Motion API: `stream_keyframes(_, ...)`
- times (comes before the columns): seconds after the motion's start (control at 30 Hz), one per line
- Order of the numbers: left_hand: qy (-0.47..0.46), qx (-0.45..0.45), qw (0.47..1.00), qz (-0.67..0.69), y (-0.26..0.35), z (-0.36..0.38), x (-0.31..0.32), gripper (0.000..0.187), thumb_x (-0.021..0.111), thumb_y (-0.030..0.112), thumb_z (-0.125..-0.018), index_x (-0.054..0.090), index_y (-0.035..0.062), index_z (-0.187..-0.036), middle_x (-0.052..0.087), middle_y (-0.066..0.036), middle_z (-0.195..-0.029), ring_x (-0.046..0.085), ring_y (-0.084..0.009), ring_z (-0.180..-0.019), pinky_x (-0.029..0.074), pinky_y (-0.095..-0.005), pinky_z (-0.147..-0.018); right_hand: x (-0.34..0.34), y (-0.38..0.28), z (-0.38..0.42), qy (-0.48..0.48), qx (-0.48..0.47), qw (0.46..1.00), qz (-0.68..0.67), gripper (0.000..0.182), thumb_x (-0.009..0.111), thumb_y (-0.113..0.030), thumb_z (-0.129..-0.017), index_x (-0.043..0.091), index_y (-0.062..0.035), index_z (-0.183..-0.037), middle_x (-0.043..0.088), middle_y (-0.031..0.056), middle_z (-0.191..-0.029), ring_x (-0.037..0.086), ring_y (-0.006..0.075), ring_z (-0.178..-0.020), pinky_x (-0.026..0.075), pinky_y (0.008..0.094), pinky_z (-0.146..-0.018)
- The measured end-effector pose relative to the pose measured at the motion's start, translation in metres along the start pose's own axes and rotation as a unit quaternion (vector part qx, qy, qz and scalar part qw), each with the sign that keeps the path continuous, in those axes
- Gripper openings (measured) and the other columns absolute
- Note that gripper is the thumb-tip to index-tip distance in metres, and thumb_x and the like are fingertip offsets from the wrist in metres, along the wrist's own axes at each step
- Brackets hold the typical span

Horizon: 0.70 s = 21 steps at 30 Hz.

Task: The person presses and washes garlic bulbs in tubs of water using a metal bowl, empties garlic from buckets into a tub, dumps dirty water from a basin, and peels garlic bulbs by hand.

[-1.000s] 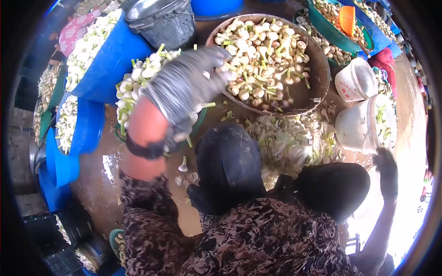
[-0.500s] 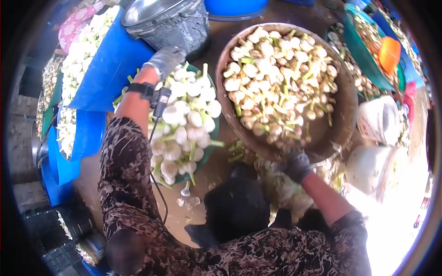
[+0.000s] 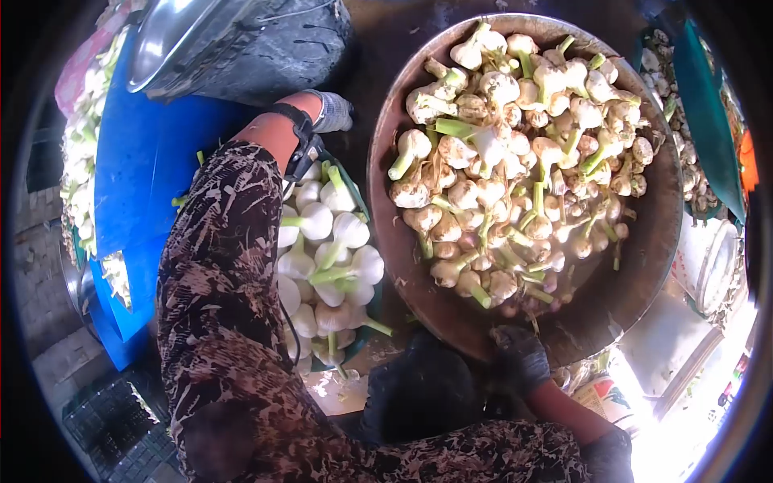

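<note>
A wide brown basin (image 3: 656, 266) holds many soiled garlic bulbs (image 3: 503, 161) with cut green stems. My right hand (image 3: 522, 358), in a dark glove, grips its near rim, with the fingertips over the edge. To the left, a green basin (image 3: 354, 189) is heaped with clean white garlic bulbs (image 3: 330, 258), partly covered by my left forearm. My left hand (image 3: 332, 111), in a grey glove, reaches past the far side of that heap, below a dark bucket. Its fingers point right, and whether they hold anything is hidden.
The dark bucket (image 3: 266, 56) carries a shiny metal bowl (image 3: 173, 36). A blue container (image 3: 161, 161) with peeled-looking white garlic stands at the left. White buckets (image 3: 660, 346) and a green tub (image 3: 708, 121) are on the right. Black crates (image 3: 113, 419) lie at lower left.
The view has come closer, so the brown basin looks larger. My left hand has shifted slightly right relative to the bucket. My right hand stays at the basin's near rim.
</note>
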<state>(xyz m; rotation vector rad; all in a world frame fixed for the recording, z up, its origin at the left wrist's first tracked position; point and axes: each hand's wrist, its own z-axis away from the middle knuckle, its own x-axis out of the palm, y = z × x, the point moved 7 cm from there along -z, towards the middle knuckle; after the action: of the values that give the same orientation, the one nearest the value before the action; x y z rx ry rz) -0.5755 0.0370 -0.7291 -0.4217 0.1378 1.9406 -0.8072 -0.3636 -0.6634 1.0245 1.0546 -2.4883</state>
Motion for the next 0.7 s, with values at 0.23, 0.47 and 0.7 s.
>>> stream_keyframes(0.23,0.182,-0.162,0.534,0.809,-0.036,0.032,0.003,0.036,0.059,0.019,-0.090,0.056,0.0018,-0.121,0.056,-0.014,-0.125,0.052,-0.0325,-0.116,0.047,-0.0485,-0.092,0.027,0.013,0.004,-0.015,-0.038,0.999,-0.005,0.058,0.065,-0.021,-0.064,0.056,-0.0013,-0.118,0.058,0.0190,-0.116,0.055,0.0345,-0.108,0.043,0.0440,-0.095)
stream_keyframes(0.47,0.163,-0.036,0.371,0.913,-0.032,0.014,-0.024,0.039,0.058,0.024,-0.091,0.055,0.0008,-0.123,0.058,-0.018,-0.119,0.058,-0.0349,-0.106,0.050,-0.0524,-0.085,0.018,0.010,-0.002,0.023,-0.004,0.999,-0.035,0.058,0.062,-0.021,-0.067,0.055,-0.0015,-0.122,0.060,0.0180,-0.117,0.055,0.0334,-0.112,0.042,0.0450,-0.097)
stream_keyframes(0.7,0.273,-0.116,0.734,0.611,-0.040,0.009,-0.061,0.042,0.057,0.034,-0.089,0.058,-0.0003,-0.113,0.066,-0.022,-0.097,0.066,-0.0351,-0.081,0.052,-0.0450,-0.077,0.007,-0.004,0.008,-0.005,-0.026,0.999,0.021,0.063,0.062,-0.027,-0.068,0.054,-0.0030,-0.126,0.058,0.0176,-0.122,0.056,0.0316,-0.114,0.043,0.0444,-0.098)
